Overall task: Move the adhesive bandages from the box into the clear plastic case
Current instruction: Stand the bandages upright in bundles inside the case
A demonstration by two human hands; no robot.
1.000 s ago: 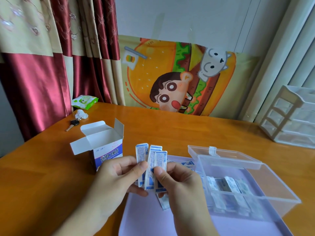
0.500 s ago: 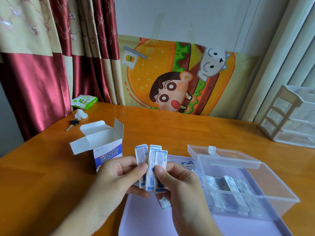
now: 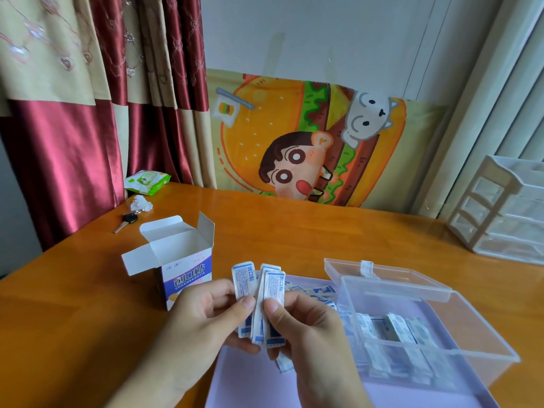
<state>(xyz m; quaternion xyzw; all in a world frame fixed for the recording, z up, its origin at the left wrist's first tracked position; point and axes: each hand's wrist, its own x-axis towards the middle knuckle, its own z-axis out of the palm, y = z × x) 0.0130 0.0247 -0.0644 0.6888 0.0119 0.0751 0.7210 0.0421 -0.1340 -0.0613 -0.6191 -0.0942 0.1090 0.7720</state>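
Observation:
Both hands hold a small fan of wrapped adhesive bandages [image 3: 260, 293] upright over the near edge of the table. My left hand [image 3: 206, 316] pinches the leftmost strips between thumb and fingers, and my right hand [image 3: 306, 325] pinches the rightmost ones. The bandage box [image 3: 188, 269] stands open to the left, flaps up. To the right sits the clear plastic case [image 3: 459, 325], lid open behind it, with several bandages lying inside. More loose bandages [image 3: 318, 293] lie on the mat between my hands and the case.
A lilac mat [image 3: 253, 384] lies under the case and my hands on the orange wooden table [image 3: 73, 304]. A key [image 3: 126, 222], a crumpled tissue [image 3: 141, 204] and a wipes pack [image 3: 147, 181] sit at the far left. A white drawer unit [image 3: 500, 210] stands at the right.
The fanned bandages have been drawn closer together between my thumbs. Both hands stay in the same place over the mat.

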